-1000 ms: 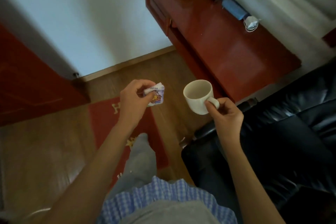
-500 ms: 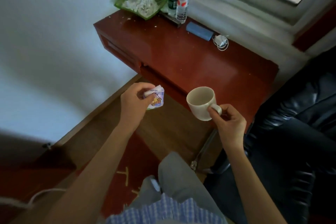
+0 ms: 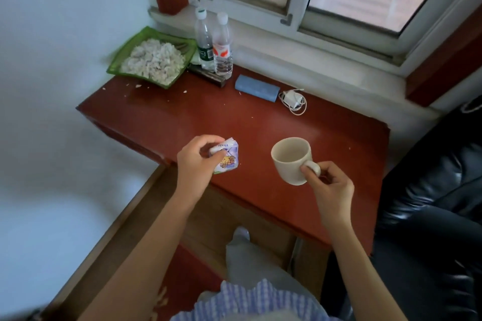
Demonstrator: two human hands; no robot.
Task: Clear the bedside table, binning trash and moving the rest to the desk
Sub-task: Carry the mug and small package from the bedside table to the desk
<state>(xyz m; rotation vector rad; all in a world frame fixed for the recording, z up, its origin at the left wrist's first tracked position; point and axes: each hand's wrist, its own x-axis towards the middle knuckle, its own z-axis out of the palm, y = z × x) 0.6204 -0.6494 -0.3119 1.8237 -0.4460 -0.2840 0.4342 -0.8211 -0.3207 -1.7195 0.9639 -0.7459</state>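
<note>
My left hand [image 3: 197,160] grips a small tissue packet [image 3: 227,156], white and purple with a yellow picture, held above the near edge of the red-brown desk [image 3: 182,117]. In my right hand [image 3: 330,185] is a cream mug [image 3: 292,160], pinched by its handle and held upright over the desk's front half. The mug looks empty inside. Both hands hover above the desk top, apart from each other.
At the desk's back stand a green tray of white scraps [image 3: 152,57], two clear water bottles [image 3: 214,44], a blue case [image 3: 257,87] and a white charger with cable [image 3: 293,99]. A black leather chair [image 3: 438,203] crowds the right side. The wall is on the left.
I have stepped closer to the desk, which now fills the middle of the view. Both hands, still holding the packet and the mug, have come over the desk top.
</note>
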